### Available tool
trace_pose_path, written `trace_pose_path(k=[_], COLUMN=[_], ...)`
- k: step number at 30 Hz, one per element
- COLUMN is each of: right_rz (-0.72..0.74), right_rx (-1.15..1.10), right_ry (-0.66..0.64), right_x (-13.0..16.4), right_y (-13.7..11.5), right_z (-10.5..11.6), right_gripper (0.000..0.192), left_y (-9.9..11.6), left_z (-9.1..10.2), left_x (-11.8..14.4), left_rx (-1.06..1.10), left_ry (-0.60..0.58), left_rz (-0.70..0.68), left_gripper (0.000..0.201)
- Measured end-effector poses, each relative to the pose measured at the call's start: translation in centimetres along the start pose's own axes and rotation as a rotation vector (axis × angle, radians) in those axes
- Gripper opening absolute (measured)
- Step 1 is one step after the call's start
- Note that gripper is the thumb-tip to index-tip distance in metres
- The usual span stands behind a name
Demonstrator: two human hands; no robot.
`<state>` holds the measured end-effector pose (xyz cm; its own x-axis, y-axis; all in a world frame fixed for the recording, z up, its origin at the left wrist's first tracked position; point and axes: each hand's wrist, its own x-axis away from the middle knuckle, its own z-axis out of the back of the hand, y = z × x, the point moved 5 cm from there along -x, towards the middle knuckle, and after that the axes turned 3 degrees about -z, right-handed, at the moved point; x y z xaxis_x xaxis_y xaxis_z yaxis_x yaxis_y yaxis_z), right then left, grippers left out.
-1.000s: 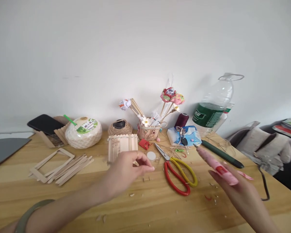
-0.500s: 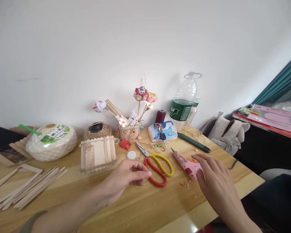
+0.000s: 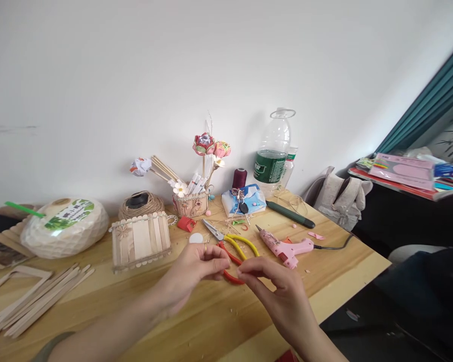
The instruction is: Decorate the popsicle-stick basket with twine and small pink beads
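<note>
Just in front of the red-and-yellow-handled scissors (image 3: 232,245), the left hand (image 3: 196,266) and right hand (image 3: 275,289) meet with fingertips pinched together; whatever they pinch is too small to tell. Working low over the wooden table (image 3: 196,322) should steady it.

- One head-worn view, looking forward and down across the wooden table (image 3: 98,301) toward the white wall (image 3: 136,75).
- Near: both forearms enter from the bottom edge.

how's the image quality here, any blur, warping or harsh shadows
Head view: soft, even daylight with only faint shadows on the wall; wide-angle warping tilts the table edge; the left hand and right hand are slightly soft, while the glue gun and scissors look sharp.
</note>
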<state>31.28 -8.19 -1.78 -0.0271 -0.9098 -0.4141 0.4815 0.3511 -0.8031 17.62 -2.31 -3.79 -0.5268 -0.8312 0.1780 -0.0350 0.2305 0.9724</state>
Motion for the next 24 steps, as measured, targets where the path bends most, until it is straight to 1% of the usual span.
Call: trace_pose_path(k=[3, 5, 7, 9, 12, 13, 14, 17, 19, 22, 24], right_rz=[-0.189, -0.289, -0.365, -0.415, -0.455, -0.464, -0.467, -0.470, -0.465, -0.434, -0.405], right_rx=[-0.189, -0.301, -0.390, -0.468, -0.554, -0.572, -0.588, -0.640, -0.681, -0.683, -0.638], right_ry=[-0.008, -0.011, -0.015, -0.019, -0.043, -0.056, -0.072, -0.152, -0.194, -0.186, -0.173], right_x=[0.2, 0.4, 0.7, 0.8, 0.9, 0.8, 0.7, 0.4, 0.2, -0.1, -0.2], right_y=[1.0, 1.5, 2.1, 2.5, 2.9, 2.9, 2.8, 2.4, 2.2, 1.8, 1.5], right_z=[-0.1, -0.4, -0.8, -1.2, -1.7, -1.9, -2.1, -3.0, -3.6, -4.2, -4.4], right_gripper=[0.017, 0.022, 0.024, 0.026, 0.029, 0.030, 0.031, 0.034, 0.038, 0.042, 0.039], left_y=[0.8, 1.2, 1.6, 2.0, 2.7, 3.0, 3.3, 3.4, 3.2, 2.6, 2.4], left_z=[0.2, 0.3, 0.4, 0.5, 0.7, 0.6, 0.4, 0.0, 0.0, 0.8, 1.4], left_x=[-1.4, -2.2, -2.7, -2.6, -1.1, -0.3, 0.6, 2.7, 3.3, 3.3, 3.3], left_rx=[-0.179, -0.275, -0.349, -0.429, -0.546, -0.603, -0.645, -0.698, -0.691, -0.619, -0.545], left_ry=[0.055, 0.080, 0.090, 0.101, 0.120, 0.114, 0.100, 0.027, -0.011, -0.005, 0.014], left_rz=[-0.138, -0.195, -0.229, -0.271, -0.405, -0.498, -0.586, -0.719, -0.720, -0.599, -0.537], left_gripper=[0.012, 0.014, 0.018, 0.020, 0.017, 0.020, 0.022, 0.018, 0.016, 0.012, 0.010])
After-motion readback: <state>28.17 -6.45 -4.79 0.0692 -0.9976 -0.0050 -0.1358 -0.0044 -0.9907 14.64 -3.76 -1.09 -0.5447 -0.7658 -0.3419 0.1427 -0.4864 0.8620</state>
